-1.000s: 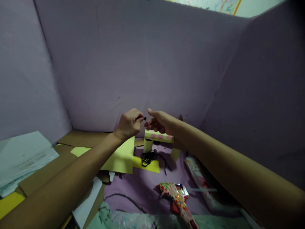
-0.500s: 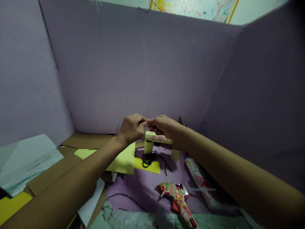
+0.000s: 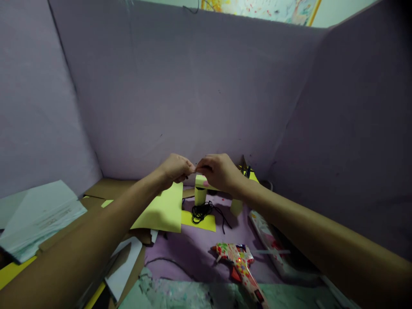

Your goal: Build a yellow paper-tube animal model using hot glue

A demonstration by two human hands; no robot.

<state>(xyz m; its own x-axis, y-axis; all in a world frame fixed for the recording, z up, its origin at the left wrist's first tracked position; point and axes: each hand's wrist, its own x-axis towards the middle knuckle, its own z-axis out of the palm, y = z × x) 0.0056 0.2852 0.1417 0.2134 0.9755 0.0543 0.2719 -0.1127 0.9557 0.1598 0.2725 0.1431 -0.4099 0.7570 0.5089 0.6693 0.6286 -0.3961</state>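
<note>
Dark scrap (image 3: 196,163), a mere speck to the eye, is at the meeting fingertips, seen just above the near-left end of the paper stand (image 3: 201,182). The person's left hand (image 3: 175,168) and right hand (image 3: 220,170) have thumbs and fingers drawn together in small pinches, no gap showing, apparently with the scrap between them. Both hands are raised above the stand, wrists bent in toward each other.

A hold this fine calls for light, steady pressure: one hand is best kept as the anchor while the other works in small motions, since a hard squeeze could bend so little a piece or flick it away. Forearms are best kept high, clear of the glue gun (image 3: 236,262), which lies in front of the stand with its red light on and may be hot. The cord (image 3: 201,212), bunched at the stand's foot, would be easy to snag.

As for looks, the scrap is black or nearly so; it is too small and too covered by fingers, in this dim light, for its shape to be told.
</note>
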